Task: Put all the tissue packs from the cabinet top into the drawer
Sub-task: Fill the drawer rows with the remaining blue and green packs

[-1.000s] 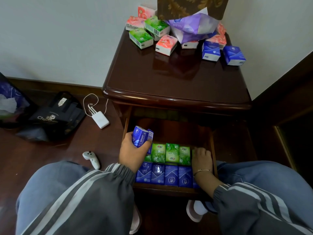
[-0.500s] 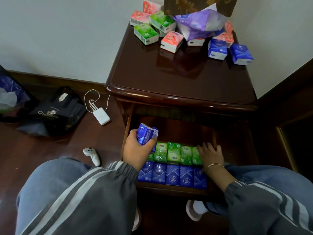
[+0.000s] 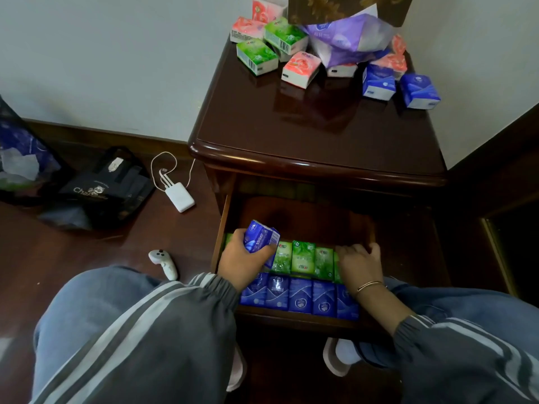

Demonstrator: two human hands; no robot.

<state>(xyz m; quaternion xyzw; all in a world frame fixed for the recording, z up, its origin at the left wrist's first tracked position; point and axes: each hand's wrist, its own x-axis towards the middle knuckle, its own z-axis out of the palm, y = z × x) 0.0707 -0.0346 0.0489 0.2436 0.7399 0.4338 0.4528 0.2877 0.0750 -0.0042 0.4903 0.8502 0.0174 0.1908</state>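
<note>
The drawer (image 3: 223, 225) of the dark wooden cabinet (image 3: 318, 135) stands pulled out. A row of blue tissue packs (image 3: 300, 295) fills its front, with a row of green packs (image 3: 303, 256) behind. My left hand (image 3: 242, 263) grips a blue tissue pack (image 3: 259, 236) above the left end of the green row. My right hand (image 3: 360, 266) lies on the right end of that row, fingers curled over the last green pack (image 3: 337, 271). Several pink, green and blue packs sit at the back of the cabinet top, such as a green pack (image 3: 256, 56), a pink pack (image 3: 300, 68) and a blue pack (image 3: 420, 90).
A purple plastic bag (image 3: 347, 39) lies among the packs under a patterned box. On the floor to the left are a white charger with cable (image 3: 179, 196), a white controller (image 3: 163, 262) and a black bag (image 3: 105, 191). My knees flank the drawer.
My right hand's fingers, flat on the packs half a second ago, have curled over the end of the green row. My left hand keeps the blue pack above the drawer's left side.
</note>
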